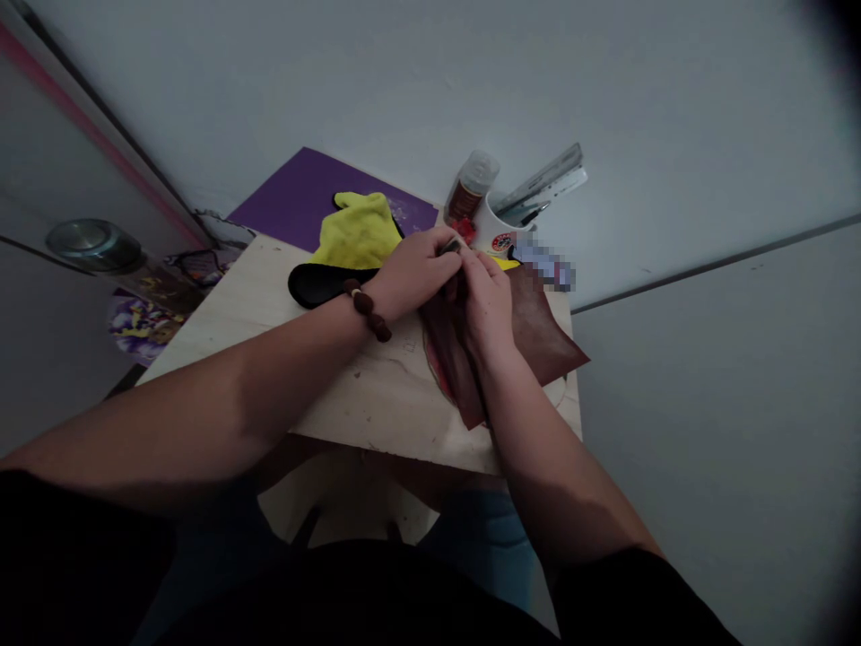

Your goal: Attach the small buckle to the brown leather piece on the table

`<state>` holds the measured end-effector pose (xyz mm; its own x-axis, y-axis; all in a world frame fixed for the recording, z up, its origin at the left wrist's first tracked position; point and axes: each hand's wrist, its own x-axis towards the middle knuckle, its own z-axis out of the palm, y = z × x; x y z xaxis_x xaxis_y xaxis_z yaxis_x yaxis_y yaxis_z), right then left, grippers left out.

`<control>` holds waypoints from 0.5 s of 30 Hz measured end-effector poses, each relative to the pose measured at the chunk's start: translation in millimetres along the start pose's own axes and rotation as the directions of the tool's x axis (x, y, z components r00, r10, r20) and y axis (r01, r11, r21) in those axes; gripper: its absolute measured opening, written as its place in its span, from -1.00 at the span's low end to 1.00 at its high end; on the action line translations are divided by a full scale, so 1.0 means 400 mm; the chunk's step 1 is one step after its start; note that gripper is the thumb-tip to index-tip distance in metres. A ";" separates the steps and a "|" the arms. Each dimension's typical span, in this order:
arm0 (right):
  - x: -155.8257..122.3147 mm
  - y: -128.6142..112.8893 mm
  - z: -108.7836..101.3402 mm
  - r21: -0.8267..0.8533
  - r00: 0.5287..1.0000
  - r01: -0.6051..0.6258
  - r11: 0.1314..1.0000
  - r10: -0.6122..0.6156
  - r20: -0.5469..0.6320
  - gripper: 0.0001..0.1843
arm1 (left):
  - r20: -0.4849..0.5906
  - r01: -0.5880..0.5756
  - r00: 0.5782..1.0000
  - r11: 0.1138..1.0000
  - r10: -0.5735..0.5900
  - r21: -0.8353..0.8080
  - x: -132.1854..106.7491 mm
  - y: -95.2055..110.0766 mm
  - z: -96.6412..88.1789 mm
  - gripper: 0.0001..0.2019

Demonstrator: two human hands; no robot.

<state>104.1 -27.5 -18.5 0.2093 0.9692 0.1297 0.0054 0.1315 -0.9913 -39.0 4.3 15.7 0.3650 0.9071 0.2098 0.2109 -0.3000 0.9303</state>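
Note:
My left hand and my right hand meet above the small wooden table. Both have their fingers closed around a small dark object that I cannot make out; the fingers cover most of it. Beneath and beside my right hand lies a brown leather sheet, with one corner near the table's front edge. Part of it is hidden under the right hand and forearm. Just left of my left hand is a yellow and black work glove.
Behind the hands stand a clear bottle with a brown label and a white mug holding rulers and a pen. A purple sheet lies at the back left. Beyond the wooden tabletop, a glass jar stands left.

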 end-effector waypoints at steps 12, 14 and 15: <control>0.003 0.010 0.000 0.032 0.999 0.038 0.999 -0.038 0.010 -0.41 | -0.028 -0.025 0.999 0.998 0.026 0.050 0.000 -0.004 0.005 -0.89; 0.003 0.009 0.000 0.030 1.000 0.030 0.999 -0.031 0.005 -0.42 | -0.024 -0.034 0.999 0.998 0.035 0.046 0.001 -0.004 0.004 -0.88; 0.003 0.010 -0.001 0.029 0.999 0.032 0.999 -0.032 0.008 -0.42 | -0.023 -0.040 0.999 0.998 0.041 0.043 0.000 -0.004 0.003 -0.89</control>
<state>104.8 -25.9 -22.4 0.2009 0.9662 0.1618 -0.0166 0.1685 -0.9856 -38.0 4.6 13.9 0.3523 0.9007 0.2543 0.2352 -0.3482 0.9074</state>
